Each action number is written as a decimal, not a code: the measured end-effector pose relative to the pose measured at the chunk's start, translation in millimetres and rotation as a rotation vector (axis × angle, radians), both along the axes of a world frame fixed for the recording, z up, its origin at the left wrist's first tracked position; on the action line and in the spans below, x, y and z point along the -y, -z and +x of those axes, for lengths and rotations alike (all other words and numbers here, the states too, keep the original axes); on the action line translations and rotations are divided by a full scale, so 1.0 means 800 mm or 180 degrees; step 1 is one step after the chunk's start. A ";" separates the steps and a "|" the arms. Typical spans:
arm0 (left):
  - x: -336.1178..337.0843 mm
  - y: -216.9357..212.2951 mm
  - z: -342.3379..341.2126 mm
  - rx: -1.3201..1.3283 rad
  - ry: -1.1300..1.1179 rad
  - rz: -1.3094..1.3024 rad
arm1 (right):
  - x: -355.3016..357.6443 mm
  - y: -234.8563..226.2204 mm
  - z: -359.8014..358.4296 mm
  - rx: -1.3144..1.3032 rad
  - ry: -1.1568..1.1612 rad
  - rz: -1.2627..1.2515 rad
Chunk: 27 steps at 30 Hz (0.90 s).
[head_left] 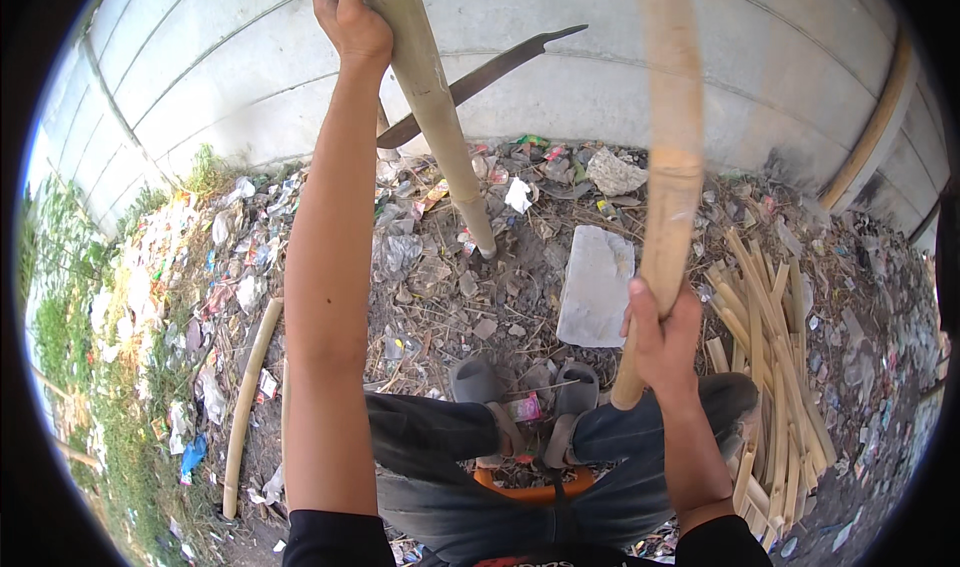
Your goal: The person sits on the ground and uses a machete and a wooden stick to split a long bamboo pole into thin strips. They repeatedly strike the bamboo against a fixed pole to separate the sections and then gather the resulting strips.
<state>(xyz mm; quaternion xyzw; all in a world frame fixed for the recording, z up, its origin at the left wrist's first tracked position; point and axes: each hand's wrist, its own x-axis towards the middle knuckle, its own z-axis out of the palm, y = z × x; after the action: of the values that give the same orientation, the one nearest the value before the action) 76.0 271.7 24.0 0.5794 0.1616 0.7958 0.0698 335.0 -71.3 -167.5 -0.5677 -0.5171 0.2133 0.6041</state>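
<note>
My left hand (352,22) is raised at the far side, its fingers closed round the top of a thick green-tan bamboo pole (428,92). The pole leans slightly, its lower end on the littered ground. A dark machete blade (505,67) slants across behind the pole; whether it is stuck in the bamboo I cannot tell. My left forearm lies close to one end of the blade. On the right, my right hand (664,335) grips a pale bamboo stick (672,202) near its lower end. The stick stands upright, its upper part smeared by motion.
Split bamboo strips (775,367) lie piled at the right. A pale flat block (597,287) rests on the ground left of the stick. Another bamboo length (250,407) lies at the left. Grey slippers (476,379) are between my legs, and a concrete wall (250,57) stands beyond.
</note>
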 end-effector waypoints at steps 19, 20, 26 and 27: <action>0.022 0.029 0.001 -0.0025 -0.1741 0.0045 | -0.001 -0.090 0.004 -0.1637 -0.0351 0.1467; 0.034 0.034 0.009 -0.0277 -0.2019 0.0197 | 0.005 -0.076 0.001 -0.1621 -0.0347 0.1376; 0.057 0.025 0.008 -0.1128 -0.1033 -0.0362 | 0.025 -0.017 0.003 -0.1604 -0.0569 0.0214; 0.058 0.017 0.005 -0.1243 -0.0593 -0.0360 | 0.024 -0.014 0.007 -0.1710 -0.0556 0.0064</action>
<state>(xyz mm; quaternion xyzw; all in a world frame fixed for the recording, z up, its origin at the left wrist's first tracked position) 79.9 225.6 10.4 0.7002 0.2692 0.6612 -0.0043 340.6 -90.1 -156.4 -0.4380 -0.3876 0.4022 0.7044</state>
